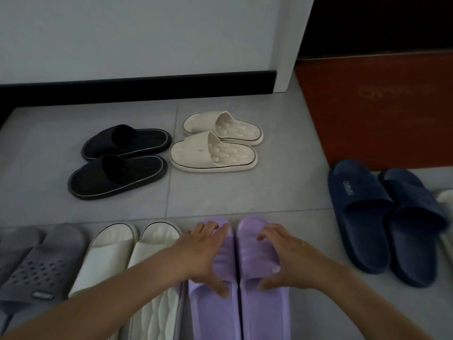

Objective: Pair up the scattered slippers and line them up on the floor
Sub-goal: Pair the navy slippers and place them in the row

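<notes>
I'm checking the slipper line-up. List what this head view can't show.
- Purple slippers: straps partly covered by the left hand and right hand; heels cut off by the bottom edge.
- Grey slippers: cut off by the left edge.
- Pale object beside the navy slippers: cut off by the right edge, unidentifiable.
- Red mat print: too dim to read.

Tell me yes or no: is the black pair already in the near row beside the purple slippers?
No, the black pair lies apart, farther back toward the wall, while white slippers flank the purple slippers on the left.
</notes>
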A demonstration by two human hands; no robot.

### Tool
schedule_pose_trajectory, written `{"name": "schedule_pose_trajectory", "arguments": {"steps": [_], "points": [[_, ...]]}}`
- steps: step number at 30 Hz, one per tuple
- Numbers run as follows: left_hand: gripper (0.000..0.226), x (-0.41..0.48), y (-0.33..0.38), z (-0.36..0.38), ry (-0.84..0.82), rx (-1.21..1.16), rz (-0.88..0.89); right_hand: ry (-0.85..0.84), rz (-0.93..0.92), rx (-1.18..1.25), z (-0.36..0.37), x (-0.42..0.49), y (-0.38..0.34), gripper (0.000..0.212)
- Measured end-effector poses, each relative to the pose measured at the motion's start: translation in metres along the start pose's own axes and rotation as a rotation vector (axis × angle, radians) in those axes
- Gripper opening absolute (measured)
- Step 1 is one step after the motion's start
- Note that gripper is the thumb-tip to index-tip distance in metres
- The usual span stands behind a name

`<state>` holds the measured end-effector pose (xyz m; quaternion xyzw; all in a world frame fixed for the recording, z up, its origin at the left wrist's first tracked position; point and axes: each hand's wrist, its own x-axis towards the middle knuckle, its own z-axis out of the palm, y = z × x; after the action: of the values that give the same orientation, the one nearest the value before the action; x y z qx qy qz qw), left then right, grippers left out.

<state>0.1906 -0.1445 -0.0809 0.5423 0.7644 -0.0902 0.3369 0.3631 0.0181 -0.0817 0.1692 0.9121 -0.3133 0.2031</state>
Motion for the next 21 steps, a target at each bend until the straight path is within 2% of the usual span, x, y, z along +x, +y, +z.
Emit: {"name": "schedule_pose_trajectory", "arguments": {"steps": [2, 6, 11, 13, 16, 18, 21], "points": [[0.133, 0.014, 0.016, -0.015, 0.069, -0.023, 0.054, 0.036, 0.044, 0.038, -0.016, -0.001, 0.007, 0.097], [0.124, 0.049, 0.073, -0.049, 0.201, -0.052, 0.153, 0.095, 0.104, -0.05, -0.076, -0.007, 0.045, 0.081], [0.111, 0.089, 0.146, -0.073, 0.295, -0.108, 0.175, -0.144, 0.121, -0.388, -0.148, -0.044, 0.111, 0.077], [0.107, 0.104, 0.17, -0.081, 0.298, -0.123, 0.168, -0.181, 0.112, -0.464, -0.162, -0.063, 0.14, 0.077], [0.105, 0.132, 0.203, -0.09, 0.285, -0.152, 0.157, -0.064, 0.128, -0.482, -0.171, -0.078, 0.184, 0.087], [0.103, 0.156, 0.22, -0.096, 0.265, -0.149, 0.13, 0.025, 0.224, -0.457, -0.174, -0.078, 0.216, 0.102], [0.104, 0.195, 0.238, -0.098, 0.226, -0.113, 0.08, -0.008, 0.356, -0.388, -0.167, -0.074, 0.26, 0.118]]}}
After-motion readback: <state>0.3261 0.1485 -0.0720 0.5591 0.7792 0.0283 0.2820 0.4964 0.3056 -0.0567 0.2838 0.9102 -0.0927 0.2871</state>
